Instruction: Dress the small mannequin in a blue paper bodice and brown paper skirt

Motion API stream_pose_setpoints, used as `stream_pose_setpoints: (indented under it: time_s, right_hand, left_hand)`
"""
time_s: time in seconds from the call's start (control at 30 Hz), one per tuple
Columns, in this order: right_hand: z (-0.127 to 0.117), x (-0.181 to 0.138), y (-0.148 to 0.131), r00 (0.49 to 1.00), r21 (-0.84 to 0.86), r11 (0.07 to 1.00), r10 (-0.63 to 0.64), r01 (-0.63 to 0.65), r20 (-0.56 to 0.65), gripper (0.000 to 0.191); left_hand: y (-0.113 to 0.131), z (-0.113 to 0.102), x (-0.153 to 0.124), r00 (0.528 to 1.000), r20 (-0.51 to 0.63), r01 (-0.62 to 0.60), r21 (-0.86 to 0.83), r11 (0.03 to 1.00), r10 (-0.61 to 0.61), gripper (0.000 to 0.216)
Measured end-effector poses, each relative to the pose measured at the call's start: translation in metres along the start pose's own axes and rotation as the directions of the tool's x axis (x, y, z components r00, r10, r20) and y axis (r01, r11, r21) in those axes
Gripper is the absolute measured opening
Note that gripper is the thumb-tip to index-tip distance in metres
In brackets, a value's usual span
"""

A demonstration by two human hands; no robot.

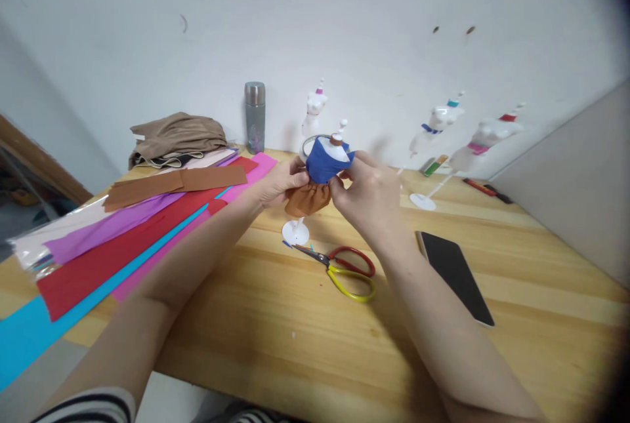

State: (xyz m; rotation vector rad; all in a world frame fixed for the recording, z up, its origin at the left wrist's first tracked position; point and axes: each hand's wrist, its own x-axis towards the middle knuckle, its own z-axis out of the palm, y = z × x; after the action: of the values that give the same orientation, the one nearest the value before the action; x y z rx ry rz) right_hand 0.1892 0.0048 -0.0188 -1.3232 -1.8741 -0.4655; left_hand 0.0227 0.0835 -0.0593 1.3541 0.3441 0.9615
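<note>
A miniature dress form [336, 147] on a white round base [295, 233] stands at mid-table, leaning slightly right. Blue fabric [325, 164] wraps its chest, and a gathered brown skirt [308, 200] hangs below. At the left of the waist, my left hand [283, 181] is closed on the dressed form, its thumb against the fabric. My right hand [369, 188] pinches the blue fabric's right edge; some of its fingers are hidden behind it. Scissors [327, 260] with one red and one yellow handle lie just in front of the base.
Coloured fabric strips [142, 246] spread over the left side, with folded brown cloth [180, 134] behind. A flask [254, 118] stands by the wall. More dress forms [314, 108] are at the back and right. A dark phone [455, 275] lies right of my right forearm.
</note>
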Motion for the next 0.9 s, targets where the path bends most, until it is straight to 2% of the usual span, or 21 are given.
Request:
stream_pose_setpoints:
  time_s: [0.13, 0.4, 0.5, 0.63, 0.7, 0.9]
  right_hand:
    - [-0.001, 0.0, 0.002, 1.0, -0.026, 1.0, 0.01, -0.011, -0.011, 0.013]
    - [-0.001, 0.001, 0.006, 0.999, -0.045, 0.998, 0.047, -0.048, -0.026, 0.016]
    - [0.0, 0.001, 0.007, 0.997, -0.062, 0.995, 0.079, -0.08, -0.016, 0.016]
    - [0.0, 0.001, 0.007, 0.995, -0.086, 0.992, 0.089, -0.092, -0.039, 0.017]
    - [0.001, 0.001, 0.007, 0.994, -0.095, 0.991, 0.09, -0.095, -0.054, 0.018]
    - [0.001, 0.0, 0.007, 0.994, -0.097, 0.991, 0.083, -0.089, -0.066, 0.019]
  left_hand:
    - [0.002, 0.001, 0.001, 1.0, 0.022, -0.006, -0.008, 1.0, 0.007, 0.071]
    - [0.005, -0.003, 0.003, 0.982, -0.162, -0.044, 0.286, 0.957, 0.093, 0.064]
    - [0.017, 0.001, -0.001, 0.963, -0.222, -0.034, 0.456, 0.889, 0.151, 0.051]
    - [0.035, 0.01, -0.006, 0.899, -0.301, -0.046, 0.658, 0.751, 0.319, 0.042]
    - [0.041, 0.015, -0.008, 0.905, -0.279, -0.055, 0.67, 0.74, 0.32, 0.036]
    - [0.053, 0.03, -0.017, 0.966, -0.175, -0.033, 0.644, 0.764, 0.188, 0.015]
